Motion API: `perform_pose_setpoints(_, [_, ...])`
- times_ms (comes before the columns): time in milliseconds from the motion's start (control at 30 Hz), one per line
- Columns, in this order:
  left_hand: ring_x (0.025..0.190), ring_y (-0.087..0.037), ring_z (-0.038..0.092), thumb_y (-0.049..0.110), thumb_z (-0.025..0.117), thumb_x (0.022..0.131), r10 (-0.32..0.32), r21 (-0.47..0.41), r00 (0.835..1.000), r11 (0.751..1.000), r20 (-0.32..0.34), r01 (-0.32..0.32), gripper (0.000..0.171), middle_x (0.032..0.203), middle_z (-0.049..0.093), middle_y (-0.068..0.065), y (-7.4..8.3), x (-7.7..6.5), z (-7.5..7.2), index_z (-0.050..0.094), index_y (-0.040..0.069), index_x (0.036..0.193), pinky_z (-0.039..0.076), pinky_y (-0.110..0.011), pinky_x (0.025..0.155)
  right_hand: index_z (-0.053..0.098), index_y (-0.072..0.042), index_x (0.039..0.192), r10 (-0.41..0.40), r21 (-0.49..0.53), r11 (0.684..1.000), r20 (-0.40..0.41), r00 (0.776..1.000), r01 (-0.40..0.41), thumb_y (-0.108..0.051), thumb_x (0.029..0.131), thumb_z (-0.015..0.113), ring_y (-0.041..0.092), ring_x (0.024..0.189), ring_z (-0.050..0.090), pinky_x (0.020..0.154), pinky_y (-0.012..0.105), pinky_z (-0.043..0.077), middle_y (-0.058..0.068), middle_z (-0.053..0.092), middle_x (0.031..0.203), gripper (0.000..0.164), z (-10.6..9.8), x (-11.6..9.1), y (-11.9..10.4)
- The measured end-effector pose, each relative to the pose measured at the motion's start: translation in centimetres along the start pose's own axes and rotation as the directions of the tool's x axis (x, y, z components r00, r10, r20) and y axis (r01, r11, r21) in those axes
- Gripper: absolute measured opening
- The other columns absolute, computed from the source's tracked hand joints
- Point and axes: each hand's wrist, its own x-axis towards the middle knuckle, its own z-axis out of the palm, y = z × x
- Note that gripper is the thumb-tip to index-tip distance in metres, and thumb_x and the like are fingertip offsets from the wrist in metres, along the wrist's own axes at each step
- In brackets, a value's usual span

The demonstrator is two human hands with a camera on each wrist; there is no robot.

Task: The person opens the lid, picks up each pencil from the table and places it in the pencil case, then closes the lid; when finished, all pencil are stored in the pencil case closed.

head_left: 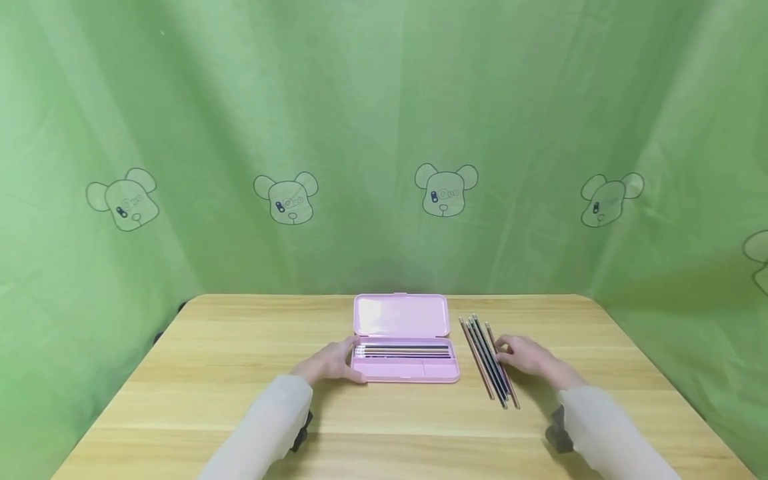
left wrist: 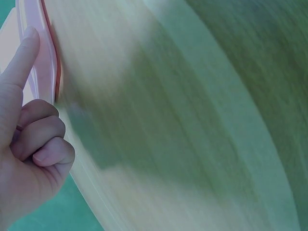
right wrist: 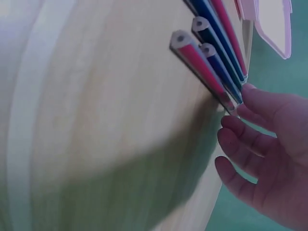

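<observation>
A pink pencil case [head_left: 384, 371] lies with its lid [head_left: 401, 315] tipped back, and several pencils [head_left: 408, 351] rest in its rear compartment. My left hand [head_left: 330, 360] holds the case's left end, thumb stretched along the near side, other fingers curled in the left wrist view. To the right of the case is a loose bunch of red and dark pencils [head_left: 487, 363], their unsharpened ends toward me. The right hand [head_left: 525, 355] is at the bunch's right side, thumb and index fingertips beside the far end of a red pencil [right wrist: 199, 62], other fingers loosely bent.
A light wooden table [head_left: 240, 413] carries everything. Its far edge meets a green curtain [head_left: 360, 100] printed with bear heads, which also hangs along both sides. The two front compartments of the case [head_left: 390, 368] hold no pencils.
</observation>
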Motion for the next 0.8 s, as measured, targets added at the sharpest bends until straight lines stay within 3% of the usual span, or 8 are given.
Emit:
perform_pose_setpoints(133, [0.122, -0.041, 0.041, 0.031, 0.079, 0.068, 0.007, -0.007, 1.0, 1.0, -0.001, -0.007, 0.092, 0.132, 0.043, -0.029, 0.2, -0.14, -0.1, 0.03, 0.001, 0.14, 0.032, -0.051, 0.104, 0.056, 0.007, 0.096, 0.034, 0.065, 0.997, 0.034, 0.999, -0.036, -0.013, 0.084, 0.061, 0.037, 0.084, 0.059, 0.077, 0.051, 0.05, 0.023, 0.062, 0.09, 0.024, -0.11, -0.42, 0.16])
perform_pose_setpoints(367, [0.122, -0.04, 0.041, 0.029, 0.079, 0.068, 0.001, -0.002, 1.0, 1.0, -0.004, -0.001, 0.091, 0.131, 0.044, -0.029, 0.53, -0.39, -0.17, 0.031, -0.001, 0.139, 0.032, -0.05, 0.104, 0.053, 0.008, 0.097, 0.069, 0.112, 0.991, 0.055, 0.996, -0.075, -0.008, 0.079, 0.063, 0.032, 0.082, 0.058, 0.074, 0.047, 0.051, 0.02, 0.06, 0.088, 0.025, -0.09, -0.53, 0.52])
perform_pose_setpoints(633, [0.122, -0.04, 0.041, 0.029, 0.079, 0.068, 0.002, -0.006, 1.0, 1.0, -0.005, -0.002, 0.091, 0.132, 0.043, -0.029, 0.48, -0.3, -0.12, 0.031, -0.001, 0.139, 0.032, -0.05, 0.104, 0.054, 0.012, 0.103, 0.11, -0.025, 0.994, 0.019, 0.994, -0.11, 0.0, 0.079, 0.056, 0.043, 0.088, 0.058, 0.078, 0.054, 0.049, 0.029, 0.06, 0.093, 0.027, -0.21, -0.3, 0.68])
perform_pose_setpoints(800, [0.123, -0.04, 0.041, 0.031, 0.079, 0.068, -0.001, -0.006, 1.0, 1.0, -0.004, 0.001, 0.092, 0.133, 0.043, -0.027, 0.2, -0.07, 0.0, 0.03, 0.002, 0.14, 0.032, -0.051, 0.104, 0.054, 0.011, 0.104, 0.114, -0.069, 0.991, 0.023, 0.993, -0.113, -0.004, 0.076, 0.062, 0.042, 0.087, 0.057, 0.078, 0.055, 0.048, 0.026, 0.061, 0.092, 0.032, -0.61, -0.36, 0.17])
